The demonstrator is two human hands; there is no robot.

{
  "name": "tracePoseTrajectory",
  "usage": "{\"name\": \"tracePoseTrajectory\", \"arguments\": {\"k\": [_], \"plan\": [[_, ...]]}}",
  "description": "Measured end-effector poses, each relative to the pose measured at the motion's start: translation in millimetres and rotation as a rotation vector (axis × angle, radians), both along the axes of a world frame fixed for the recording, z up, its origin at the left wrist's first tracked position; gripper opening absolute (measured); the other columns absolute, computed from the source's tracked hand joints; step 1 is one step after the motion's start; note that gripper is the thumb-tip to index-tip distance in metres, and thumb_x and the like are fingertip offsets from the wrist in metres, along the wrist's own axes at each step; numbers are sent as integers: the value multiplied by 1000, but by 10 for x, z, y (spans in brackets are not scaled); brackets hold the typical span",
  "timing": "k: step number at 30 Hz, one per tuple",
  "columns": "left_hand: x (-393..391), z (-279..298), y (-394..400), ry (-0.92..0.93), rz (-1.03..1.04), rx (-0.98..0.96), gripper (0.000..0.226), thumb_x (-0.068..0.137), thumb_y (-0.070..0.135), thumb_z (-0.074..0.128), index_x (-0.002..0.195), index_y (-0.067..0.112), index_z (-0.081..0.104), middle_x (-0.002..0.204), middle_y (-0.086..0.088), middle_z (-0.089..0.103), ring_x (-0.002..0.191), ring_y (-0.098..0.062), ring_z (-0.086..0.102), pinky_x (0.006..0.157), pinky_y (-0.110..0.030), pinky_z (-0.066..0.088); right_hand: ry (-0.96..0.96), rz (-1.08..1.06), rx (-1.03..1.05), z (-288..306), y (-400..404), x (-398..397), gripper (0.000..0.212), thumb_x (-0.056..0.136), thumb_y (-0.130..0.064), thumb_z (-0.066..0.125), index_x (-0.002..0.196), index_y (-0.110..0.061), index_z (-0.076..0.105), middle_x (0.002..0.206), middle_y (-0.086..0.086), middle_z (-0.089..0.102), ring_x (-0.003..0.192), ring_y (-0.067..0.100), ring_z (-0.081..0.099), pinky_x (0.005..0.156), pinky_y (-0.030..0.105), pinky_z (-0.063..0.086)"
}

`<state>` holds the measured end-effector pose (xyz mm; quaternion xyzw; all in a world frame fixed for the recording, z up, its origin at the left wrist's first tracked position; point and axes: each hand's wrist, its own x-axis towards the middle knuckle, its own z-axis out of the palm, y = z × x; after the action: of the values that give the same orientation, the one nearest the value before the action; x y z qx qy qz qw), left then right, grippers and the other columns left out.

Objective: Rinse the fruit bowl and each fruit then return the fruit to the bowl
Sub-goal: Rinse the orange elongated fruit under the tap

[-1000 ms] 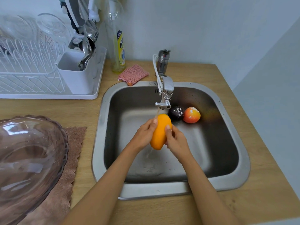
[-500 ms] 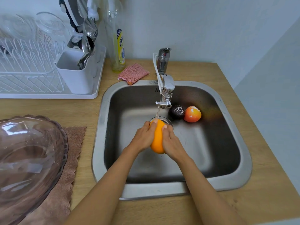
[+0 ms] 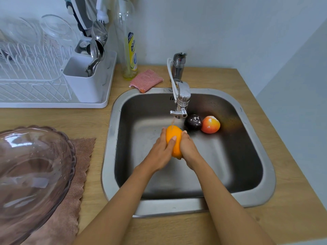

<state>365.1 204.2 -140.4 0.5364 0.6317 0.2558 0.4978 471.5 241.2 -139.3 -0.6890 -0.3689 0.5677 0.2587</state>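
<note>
Under running tap (image 3: 178, 113): both hands, left hand (image 3: 160, 152) and right hand (image 3: 188, 150), fingers curled around orange fruit (image 3: 174, 138), rinsing. Dark fruit (image 3: 192, 122), red fruit (image 3: 210, 125) wait in sink (image 3: 247, 200). Bowl (image 3: 35, 167) on cloth (image 3: 83, 156) holds no fruit.

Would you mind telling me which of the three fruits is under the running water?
The orange fruit, held in both hands under the tap; the dark fruit and red fruit lie aside.

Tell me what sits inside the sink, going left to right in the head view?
Orange fruit held between the left hand and right hand, then dark purple round fruit, then red-orange round fruit.
</note>
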Motion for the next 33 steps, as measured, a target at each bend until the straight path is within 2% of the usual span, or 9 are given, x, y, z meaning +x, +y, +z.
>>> {"name": "tracePoseTrajectory", "arguments": {"k": [3, 7, 10, 12, 14, 17, 21, 26, 33], "plan": [[-4, -20, -34, 38, -47, 37, 70, 98, 52, 27, 152, 29, -12, 162, -4, 9, 145, -26, 25, 114, -37, 25, 141, -66, -79, 38, 90, -9, 34, 104, -43, 20, 119, -21, 40, 97, 12, 58, 86, 28, 57, 71, 35, 45], [-12, -67, -2, 5, 2, 40, 67, 99, 50, 26, 154, 25, -4, 159, -6, 16, 141, -27, 31, 112, -38, 30, 48, -18, -65, -37, 149, -33, 57, 100, -54, 19, 140, -16, 36, 130, 18, 53, 100, 31, 61, 60, 31, 49], [-26, -49, 53, 8, 103, 52, 60, 100, 49, 28, 151, 19, 19, 148, -10, 38, 126, -27, 47, 102, -37, 41, -124, 130, 97, 11, 31, -38, 58, 101, -49, 15, 150, -20, 26, 149, 12, 40, 127, 31, 48, 81, 38, 52], [-66, -30, 109, 36, 157, -1, 53, 99, 50, 29, 140, 16, 37, 133, -13, 52, 109, -26, 54, 89, -35, 45, -179, 185, 169, 69, -102, -40, 55, 103, -45, 14, 150, -20, 26, 152, 11, 36, 135, 28, 40, 106, 41, 38], [-101, -31, 146, 56, 168, -74, 54, 97, 55, 28, 129, 16, 46, 127, -14, 55, 104, -26, 55, 85, -35, 44, -203, 236, 198, 121, -217, -35, 52, 104, -44, 14, 149, -23, 27, 150, 13, 38, 134, 30, 40, 106, 36, 32], [-119, -67, 160, 60, 162, -116, 61, 96, 60, 21, 136, 19, 43, 136, -13, 50, 116, -29, 52, 92, -38, 42, -244, 291, 198, 139, -320, -11, 50, 104, -44, 15, 150, -28, 24, 149, 15, 40, 132, 33, 42, 100, 35, 33], [-120, -56, 114, 29, 166, -148, 64, 97, 59, 15, 148, 23, 30, 148, -13, 41, 128, -31, 46, 108, -47, 38, -191, 361, 163, 47, -406, 20, 52, 103, -46, 16, 153, -32, 11, 155, 8, 31, 136, 29, 38, 109, 40, 33], [-118, -44, -63, 97, 108, -169, 64, 99, 57, 14, 148, 19, 30, 148, -13, 40, 130, -31, 45, 106, -44, 37, -154, 358, 117, 38, -528, 65, 52, 104, -43, 21, 154, -29, 14, 157, 5, 27, 140, 27, 34, 114, 42, 31], [-188, -10, -241, 92, 131, -207, 60, 102, 50, 15, 148, 15, 28, 150, -13, 37, 131, -32, 43, 110, -48, 36, -132, 281, 47, 96, -650, 102, 47, 101, -42, 38, 142, -22, 28, 137, 14, 48, 117, 31, 53, 88, 42, 54]]}}
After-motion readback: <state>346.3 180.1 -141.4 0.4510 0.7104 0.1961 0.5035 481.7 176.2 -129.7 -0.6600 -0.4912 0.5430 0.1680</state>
